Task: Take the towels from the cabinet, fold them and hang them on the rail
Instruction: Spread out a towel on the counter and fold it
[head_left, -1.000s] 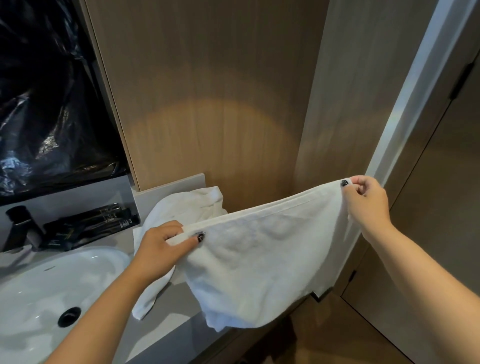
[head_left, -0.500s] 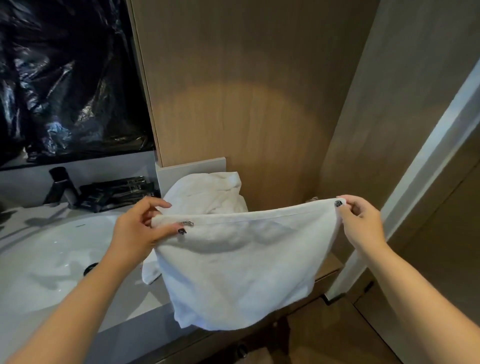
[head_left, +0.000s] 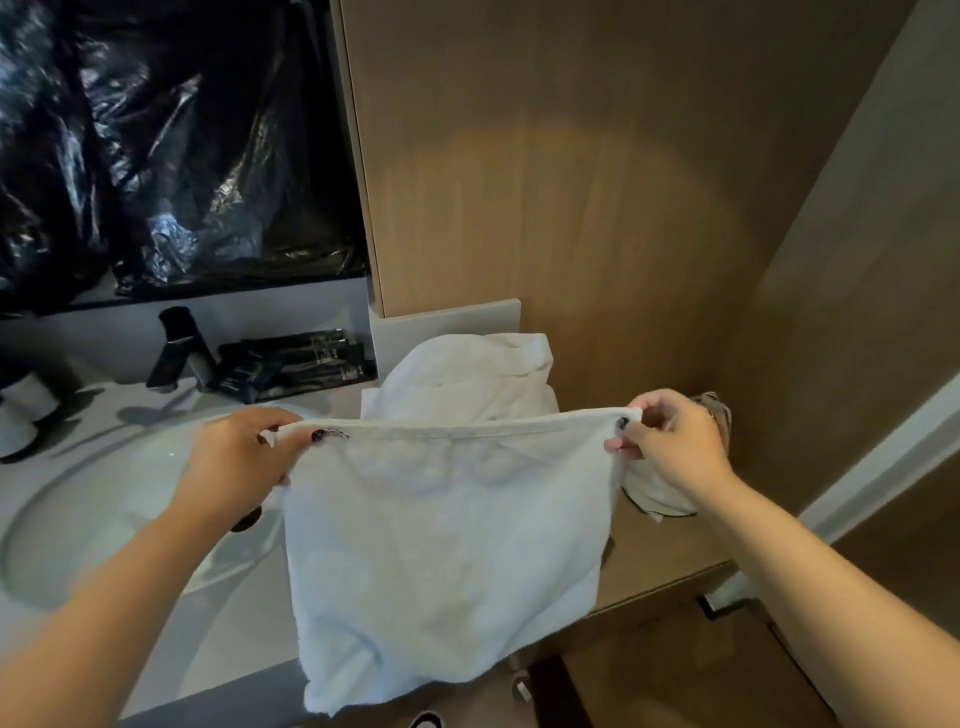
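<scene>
Towel (head_left: 447, 545) held taut, both top corners pinched.
If either pinch by left hand (head_left: 236, 462) or right hand (head_left: 670, 447) is loosened, a corner could be dropped toward the sink (head_left: 104, 493).

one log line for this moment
step: folding | left hand: pinches towel corner | right hand: pinches other corner | towel: hanging

You're standing in a bathroom, looks like a hotel one tbh. There's a white oval sink (head_left: 104, 499) sunk into a pale vanity counter (head_left: 218, 649), a black faucet (head_left: 179, 345) behind it, and a tray of little dark toiletry packets (head_left: 296, 366) against the backsplash. The mirror spot is covered in black plastic sheeting (head_left: 171, 150), and wood-grain wall panels (head_left: 571, 182) run beside it.
</scene>
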